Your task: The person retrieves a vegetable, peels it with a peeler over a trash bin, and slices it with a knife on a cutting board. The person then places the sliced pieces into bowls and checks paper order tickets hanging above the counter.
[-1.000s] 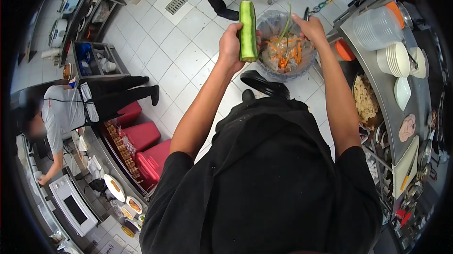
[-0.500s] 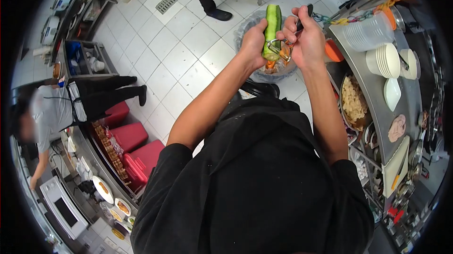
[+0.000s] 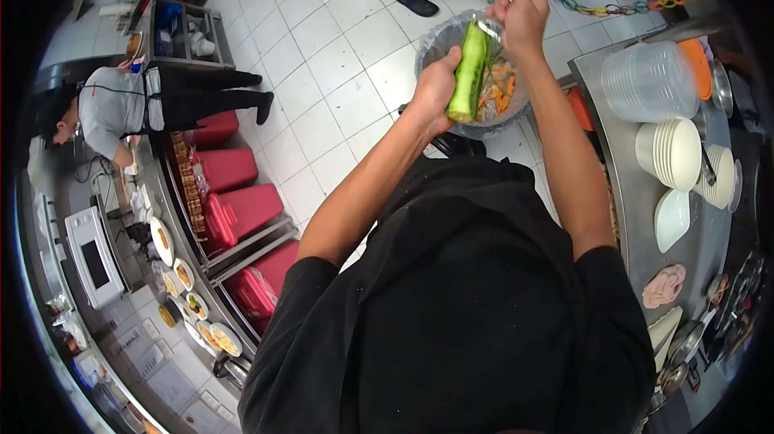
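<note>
My left hand is wrapped round a partly peeled cucumber, pale green along the stripped side with a darker strip of skin on its right. In my right hand is a peeler, its metal head at the cucumber's far end; motion blurs it, so I cannot tell whether the blade touches. Below both hands stands a bin with a clear plastic liner. Orange and green peelings lie inside it.
On the right, a steel counter carries clear plastic tubs, stacked white bowls and a pink cloth. Red bins line the left counter, where a person in a grey shirt leans. Another person's shoes are beyond the bin.
My right hand has moved forward, taking the peeler from the cucumber's near end to its far end. The cucumber now leans further over the bin. My view has shifted.
</note>
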Demonstrator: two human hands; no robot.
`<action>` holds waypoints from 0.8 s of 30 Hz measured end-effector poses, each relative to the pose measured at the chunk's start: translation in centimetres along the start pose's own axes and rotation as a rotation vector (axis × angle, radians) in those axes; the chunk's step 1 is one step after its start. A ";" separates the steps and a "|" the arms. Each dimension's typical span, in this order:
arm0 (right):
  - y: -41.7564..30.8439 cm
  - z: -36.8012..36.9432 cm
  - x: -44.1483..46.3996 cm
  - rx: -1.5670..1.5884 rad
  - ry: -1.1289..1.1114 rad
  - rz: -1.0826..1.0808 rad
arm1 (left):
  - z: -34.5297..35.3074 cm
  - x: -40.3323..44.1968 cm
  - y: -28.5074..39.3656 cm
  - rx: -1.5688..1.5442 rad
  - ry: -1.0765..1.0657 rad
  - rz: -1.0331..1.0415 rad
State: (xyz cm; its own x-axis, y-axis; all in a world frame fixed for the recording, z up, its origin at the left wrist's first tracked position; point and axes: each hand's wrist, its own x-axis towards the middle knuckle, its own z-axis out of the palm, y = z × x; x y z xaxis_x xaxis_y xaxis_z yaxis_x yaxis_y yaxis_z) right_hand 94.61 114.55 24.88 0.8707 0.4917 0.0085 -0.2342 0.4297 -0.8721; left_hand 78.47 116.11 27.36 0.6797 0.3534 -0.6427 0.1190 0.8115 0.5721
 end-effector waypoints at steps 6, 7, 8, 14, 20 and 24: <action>5.2 -3.5 8.7 -0.462 0.135 -0.222 | 0.3 -2.2 0.5 -0.031 0.151 0.044; 4.2 -3.1 8.1 -0.189 0.095 -0.063 | -0.2 -1.4 0.7 -0.045 0.163 0.051; 1.0 -1.3 5.1 -0.074 0.104 -0.050 | -0.6 -0.4 0.7 -0.084 0.142 0.052; -6.6 0.2 -6.6 0.314 -0.145 0.300 | 0.9 1.6 1.6 -0.069 0.060 0.127; -7.4 0.1 -8.5 0.339 -0.099 0.314 | 2.0 2.6 1.2 -0.074 -0.084 0.078; -7.0 0.0 -8.5 0.324 -0.084 0.282 | 2.0 3.1 1.1 -0.173 -0.070 0.048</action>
State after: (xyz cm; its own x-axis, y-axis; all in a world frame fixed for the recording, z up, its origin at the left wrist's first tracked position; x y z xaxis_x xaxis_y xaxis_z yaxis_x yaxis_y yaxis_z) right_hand 88.83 107.38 30.92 0.7182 0.6782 -0.1559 -0.5928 0.4790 -0.6474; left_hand 82.20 117.16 27.00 0.7307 0.3654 -0.5766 -0.0366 0.8645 0.5014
